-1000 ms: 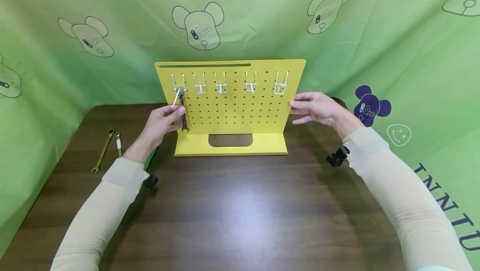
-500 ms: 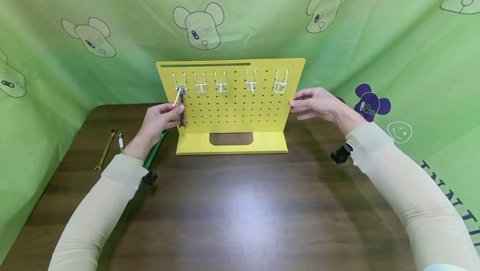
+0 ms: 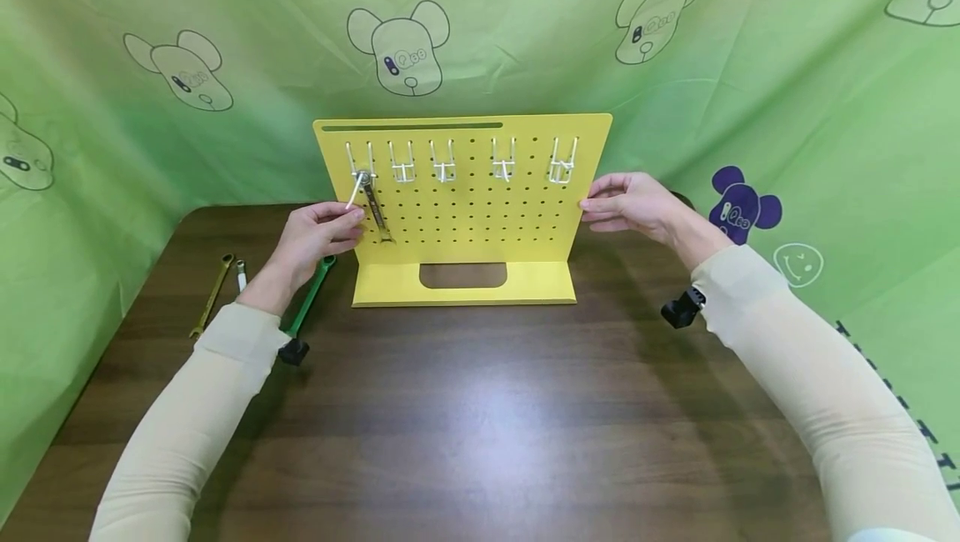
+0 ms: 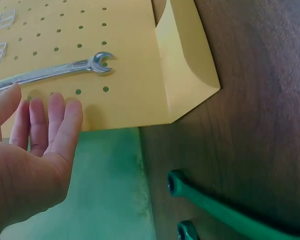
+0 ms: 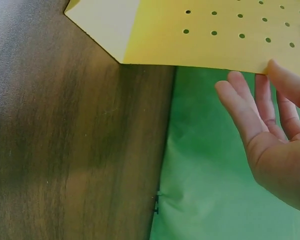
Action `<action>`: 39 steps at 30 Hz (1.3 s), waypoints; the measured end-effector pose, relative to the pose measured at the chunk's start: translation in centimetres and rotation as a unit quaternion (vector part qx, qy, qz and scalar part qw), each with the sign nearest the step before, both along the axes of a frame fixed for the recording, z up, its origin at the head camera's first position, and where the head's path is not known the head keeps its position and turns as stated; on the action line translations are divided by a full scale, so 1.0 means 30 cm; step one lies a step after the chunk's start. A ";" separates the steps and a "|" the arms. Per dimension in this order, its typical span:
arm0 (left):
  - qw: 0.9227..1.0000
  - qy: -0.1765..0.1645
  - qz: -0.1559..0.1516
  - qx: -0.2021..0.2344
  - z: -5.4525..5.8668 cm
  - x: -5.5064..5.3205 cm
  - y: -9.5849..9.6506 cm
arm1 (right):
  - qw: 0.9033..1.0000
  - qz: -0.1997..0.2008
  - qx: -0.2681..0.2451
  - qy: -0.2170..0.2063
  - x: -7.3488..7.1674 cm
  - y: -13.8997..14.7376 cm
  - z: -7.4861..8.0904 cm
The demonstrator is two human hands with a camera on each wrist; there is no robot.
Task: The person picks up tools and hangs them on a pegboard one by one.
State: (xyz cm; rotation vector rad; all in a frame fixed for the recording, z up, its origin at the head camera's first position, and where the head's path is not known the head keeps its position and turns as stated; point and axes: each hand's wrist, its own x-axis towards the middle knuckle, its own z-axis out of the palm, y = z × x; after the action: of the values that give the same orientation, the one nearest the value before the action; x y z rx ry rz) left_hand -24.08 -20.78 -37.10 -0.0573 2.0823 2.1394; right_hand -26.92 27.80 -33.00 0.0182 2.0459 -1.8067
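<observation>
A silver combination wrench (image 3: 377,213) hangs by its ring end from the leftmost white hook (image 3: 356,190) of the yellow pegboard (image 3: 465,229). Its lower end tilts right in the head view. My left hand (image 3: 318,235) is just left of the wrench, at the board's left edge; the left wrist view shows its thumb and fingers parted, with nothing between them. My right hand (image 3: 628,207) pinches the board's right edge, thumb in front and index finger partly hidden behind it, the other fingers loose.
Left of the board on the brown table (image 3: 480,417) lie a green wrench (image 3: 311,296), a gold wrench (image 3: 213,296) and a small wrench with a white label (image 3: 242,277), partly hidden by the left arm. More white hooks (image 3: 442,168) line the board's upper part. A green curtain (image 3: 525,25) hangs behind.
My left hand has let go of the wrench and drawn slightly left. The wrench's lower end has swung to the right on its hook. My right hand stays at the board's edge.
</observation>
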 end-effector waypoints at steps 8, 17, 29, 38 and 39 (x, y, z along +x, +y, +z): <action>0.979 -0.064 -0.112 -0.155 -0.002 0.011 -0.109 | 1.000 -0.010 -0.027 -0.001 -0.002 0.005 -0.013; 0.952 -0.116 -0.130 -0.251 -0.070 0.053 -0.220 | 1.000 -0.007 -0.022 0.003 -0.013 0.019 -0.019; 0.950 -0.158 -0.133 -0.234 -0.139 0.086 -0.276 | 0.998 0.031 -0.056 -0.010 -0.041 0.057 -0.038; 0.947 -0.141 -0.096 -0.274 -0.144 0.113 -0.230 | 0.998 0.038 -0.055 0.010 -0.048 0.048 -0.034; 0.946 -0.140 -0.089 -0.278 -0.142 0.114 -0.225 | 0.998 0.038 -0.055 0.011 -0.049 0.048 -0.034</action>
State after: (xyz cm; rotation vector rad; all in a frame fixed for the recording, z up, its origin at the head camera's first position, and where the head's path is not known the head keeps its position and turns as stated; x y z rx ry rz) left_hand -20.66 -27.52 -41.37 -0.2144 2.3324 1.3017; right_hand -28.40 29.23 -34.02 -0.1107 1.9329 -1.8763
